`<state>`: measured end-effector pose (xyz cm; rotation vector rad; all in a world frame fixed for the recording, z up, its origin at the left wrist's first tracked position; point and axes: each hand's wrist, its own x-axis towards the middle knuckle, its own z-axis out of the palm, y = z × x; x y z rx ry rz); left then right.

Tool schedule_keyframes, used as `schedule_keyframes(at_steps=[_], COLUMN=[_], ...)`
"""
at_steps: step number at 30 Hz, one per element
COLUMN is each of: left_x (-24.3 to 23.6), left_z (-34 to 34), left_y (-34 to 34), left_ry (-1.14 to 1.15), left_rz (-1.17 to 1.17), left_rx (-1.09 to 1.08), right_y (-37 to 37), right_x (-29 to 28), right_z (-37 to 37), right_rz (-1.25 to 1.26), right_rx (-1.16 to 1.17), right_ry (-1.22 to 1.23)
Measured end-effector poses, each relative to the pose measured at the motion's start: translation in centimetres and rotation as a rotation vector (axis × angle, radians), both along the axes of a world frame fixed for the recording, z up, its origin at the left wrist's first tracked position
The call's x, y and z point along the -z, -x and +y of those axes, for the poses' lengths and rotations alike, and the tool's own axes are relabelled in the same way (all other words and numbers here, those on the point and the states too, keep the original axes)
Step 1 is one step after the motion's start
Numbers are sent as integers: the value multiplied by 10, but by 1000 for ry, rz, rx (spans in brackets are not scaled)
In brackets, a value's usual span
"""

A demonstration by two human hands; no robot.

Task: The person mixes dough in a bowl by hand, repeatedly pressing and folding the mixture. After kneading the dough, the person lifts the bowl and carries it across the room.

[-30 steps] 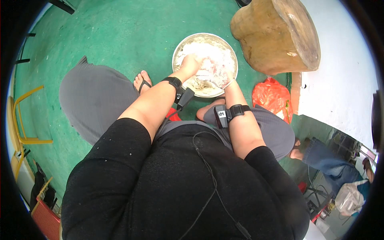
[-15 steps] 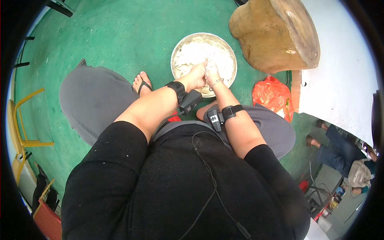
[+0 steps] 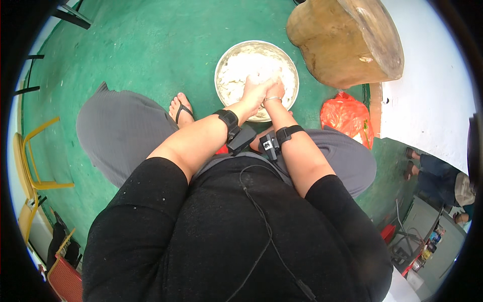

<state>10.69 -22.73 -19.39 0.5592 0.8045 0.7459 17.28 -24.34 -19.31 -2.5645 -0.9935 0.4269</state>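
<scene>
A round metal basin (image 3: 219,95) stands on the floor in front of me, holding a pale, crumbly, dough-like mass (image 3: 246,64) that glare partly washes out. Over its near side my two hands meet, pressed against each other. My left hand (image 3: 255,91) is closed, its fingers reaching toward the right one. My right hand (image 3: 274,89), with a bangle at the wrist, is closed against the left. Whatever lies between the palms is hidden.
To the basin's right stands a large wooden stump (image 3: 342,45), with a red plastic bag (image 3: 344,117) below it beside a white panel (image 3: 427,100). A yellow-framed chair (image 3: 37,183) is at the left. Another person's legs (image 3: 435,173) show at the far right.
Both hands have shifted slightly to the right within the basin, and the left hand now overlaps the right more. The person at the far right has moved a little outward in the picture.
</scene>
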Motion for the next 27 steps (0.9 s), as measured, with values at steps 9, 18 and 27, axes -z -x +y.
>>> schedule_keyframes(at_steps=[9,18,27], left_x=[9,8,-15], left_z=[20,37,34], left_y=[2,9,26], left_ry=[-57,398,275], left_rz=[215,-85,58], left_rx=[91,101,812], right_y=[-7,8,-34], right_x=[22,21,48], right_z=[7,1,-10], right_rz=[269,155,740], right_rx=[-129,-325,361], right_ry=[-359,-488,-418])
